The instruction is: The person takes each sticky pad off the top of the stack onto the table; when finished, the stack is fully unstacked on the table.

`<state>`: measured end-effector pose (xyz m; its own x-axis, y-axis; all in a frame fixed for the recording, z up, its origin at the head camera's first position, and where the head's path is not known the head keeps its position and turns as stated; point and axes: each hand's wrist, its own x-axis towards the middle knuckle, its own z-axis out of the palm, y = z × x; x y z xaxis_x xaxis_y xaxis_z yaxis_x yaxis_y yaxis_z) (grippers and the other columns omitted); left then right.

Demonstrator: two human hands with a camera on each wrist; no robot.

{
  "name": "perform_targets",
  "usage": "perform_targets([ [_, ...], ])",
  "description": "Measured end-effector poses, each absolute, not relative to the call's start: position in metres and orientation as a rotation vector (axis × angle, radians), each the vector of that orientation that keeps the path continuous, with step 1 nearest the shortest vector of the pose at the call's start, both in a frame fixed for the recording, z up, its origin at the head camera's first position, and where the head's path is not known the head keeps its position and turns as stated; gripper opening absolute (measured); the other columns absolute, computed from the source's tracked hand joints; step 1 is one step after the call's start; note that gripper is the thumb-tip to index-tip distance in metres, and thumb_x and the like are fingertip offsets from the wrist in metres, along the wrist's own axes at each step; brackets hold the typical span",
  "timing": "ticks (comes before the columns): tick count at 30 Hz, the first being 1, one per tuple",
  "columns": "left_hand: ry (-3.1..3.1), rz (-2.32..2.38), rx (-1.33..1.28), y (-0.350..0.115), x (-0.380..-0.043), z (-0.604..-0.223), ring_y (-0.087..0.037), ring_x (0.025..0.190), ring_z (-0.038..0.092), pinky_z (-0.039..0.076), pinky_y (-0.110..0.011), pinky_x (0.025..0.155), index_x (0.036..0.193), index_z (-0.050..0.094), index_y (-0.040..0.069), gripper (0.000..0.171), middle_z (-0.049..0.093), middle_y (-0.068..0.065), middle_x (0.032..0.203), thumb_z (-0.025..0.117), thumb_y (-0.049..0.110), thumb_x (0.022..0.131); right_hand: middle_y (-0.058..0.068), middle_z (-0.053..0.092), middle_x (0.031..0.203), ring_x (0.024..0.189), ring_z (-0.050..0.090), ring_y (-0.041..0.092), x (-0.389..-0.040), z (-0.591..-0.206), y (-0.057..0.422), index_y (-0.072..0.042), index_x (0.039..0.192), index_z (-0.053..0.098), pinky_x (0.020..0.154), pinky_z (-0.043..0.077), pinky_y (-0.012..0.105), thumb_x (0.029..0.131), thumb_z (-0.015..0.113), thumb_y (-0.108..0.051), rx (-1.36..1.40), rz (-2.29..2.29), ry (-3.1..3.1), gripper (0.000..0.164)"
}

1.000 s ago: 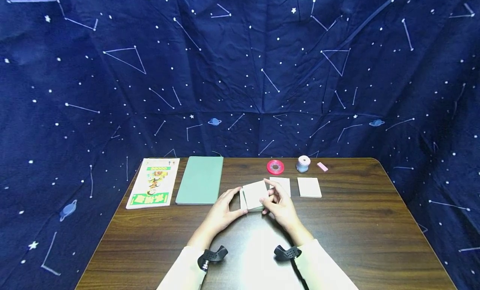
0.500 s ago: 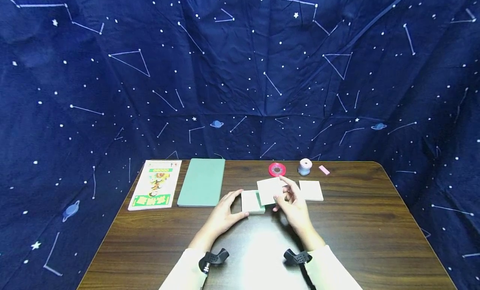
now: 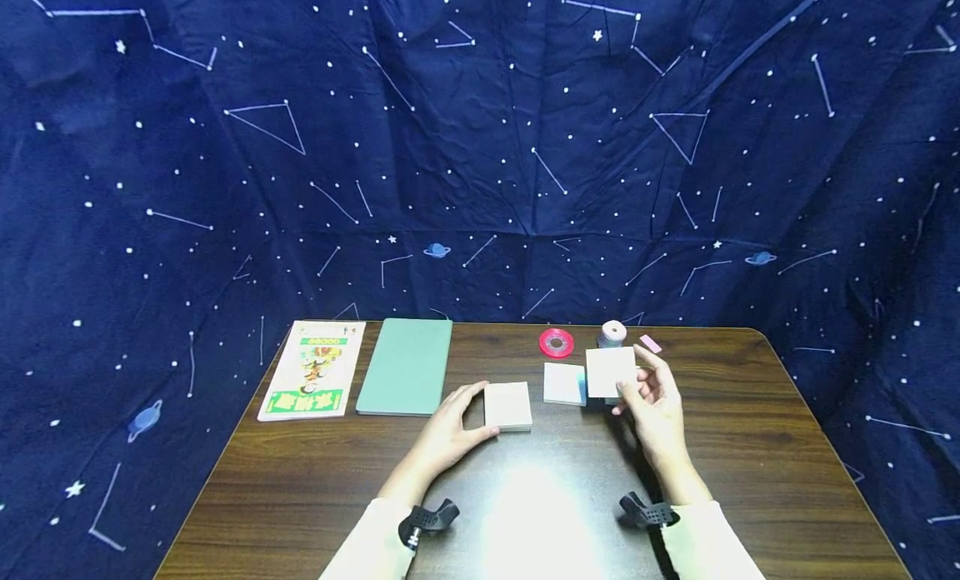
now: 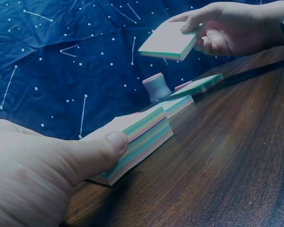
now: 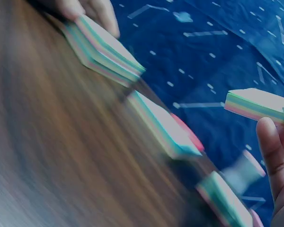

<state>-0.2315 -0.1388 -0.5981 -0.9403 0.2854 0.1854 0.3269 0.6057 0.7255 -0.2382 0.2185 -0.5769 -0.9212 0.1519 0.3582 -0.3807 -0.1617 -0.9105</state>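
My right hand (image 3: 657, 413) holds a square sticky note pad (image 3: 609, 372) by its right side, thumb at the front corner. The pad is raised above the table; its layered coloured edges show in the right wrist view. My left hand (image 3: 446, 430) grips the left side of a thicker stack of sticky note pads (image 3: 508, 403), thumb at its near corner. In the left wrist view the thumb presses the striped edge of that stack. One sticky note pad (image 3: 562, 383) lies between the hands. Another sticky note pad (image 4: 201, 85) lies beyond it, mostly covered by the held one in the head view.
Behind the pads are a red ring-shaped roll (image 3: 556, 342), a pale spool (image 3: 612, 333) and a small pink block (image 3: 651, 343). A green notebook (image 3: 406, 366) and an illustrated booklet (image 3: 312, 370) lie on the left. A blue star-patterned cloth (image 3: 480, 147) hangs behind the table.
My right hand has lifted a sticky note pad off the left stack and carried it right, over the far-right pad. My left hand stays at the stack.
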Motion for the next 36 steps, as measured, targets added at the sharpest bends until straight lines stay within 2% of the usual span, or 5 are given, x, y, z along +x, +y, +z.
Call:
perform_targets([
  [11, -2.763, -1.276, -0.542, -0.14, -0.231, -0.596, -0.035, 0.147, 0.058, 0.046, -0.059, 0.123, 0.158, 0.054, 0.008, 0.081, 0.063, -0.013, 0.154, 0.09, 0.034, 0.091, 0.003, 0.06, 0.091, 0.057, 0.059, 0.01, -0.237, -0.588, 0.29, 0.004, 0.154, 0.051, 0.045, 0.053, 0.023, 0.1, 0.059, 0.017, -0.034, 2.145, -1.645, 0.056],
  [25, -2.727, -1.223, -0.557, -0.139, -0.231, -0.6, -0.04, 0.143, 0.06, 0.049, -0.063, 0.118, 0.156, 0.056, 0.008, 0.079, 0.065, -0.016, 0.15, 0.09, 0.034, 0.09, -0.004, 0.062, 0.078, 0.047, 0.058, 0.006, -0.241, -0.597, 0.329, 0.003, 0.152, 0.053, 0.042, 0.053, 0.02, 0.098, 0.059, 0.015, -0.351, 2.007, -1.719, 0.055],
  [31, -2.711, -1.2, -0.573, -0.139, -0.232, -0.601, -0.04, 0.14, 0.062, 0.05, -0.063, 0.115, 0.156, 0.057, 0.009, 0.078, 0.066, -0.015, 0.148, 0.089, 0.039, 0.091, -0.005, 0.058, 0.083, 0.057, 0.057, 0.001, -0.244, -0.598, 0.332, 0.0, 0.153, 0.055, 0.05, 0.053, 0.018, 0.097, 0.066, 0.002, -0.415, 1.7, -2.128, 0.057],
  [33, -2.692, -1.2, -0.589, -0.138, -0.232, -0.602, -0.04, 0.139, 0.062, 0.051, -0.063, 0.114, 0.155, 0.057, 0.009, 0.078, 0.066, -0.016, 0.147, 0.089, 0.041, 0.091, -0.001, 0.06, 0.088, 0.067, 0.056, 0.002, -0.244, -0.599, 0.333, -0.002, 0.15, 0.06, 0.057, 0.048, 0.015, 0.095, 0.071, -0.005, -0.424, 1.45, -2.283, 0.056],
  [36, -2.679, -1.208, -0.601, -0.138, -0.232, -0.603, -0.041, 0.139, 0.062, 0.051, -0.064, 0.114, 0.155, 0.057, 0.009, 0.079, 0.066, -0.016, 0.147, 0.088, 0.044, 0.091, 0.012, 0.064, 0.095, 0.081, 0.055, 0.013, -0.244, -0.599, 0.334, -0.002, 0.147, 0.063, 0.068, 0.041, 0.023, 0.091, 0.075, -0.01, -0.417, 1.157, -2.396, 0.058],
])
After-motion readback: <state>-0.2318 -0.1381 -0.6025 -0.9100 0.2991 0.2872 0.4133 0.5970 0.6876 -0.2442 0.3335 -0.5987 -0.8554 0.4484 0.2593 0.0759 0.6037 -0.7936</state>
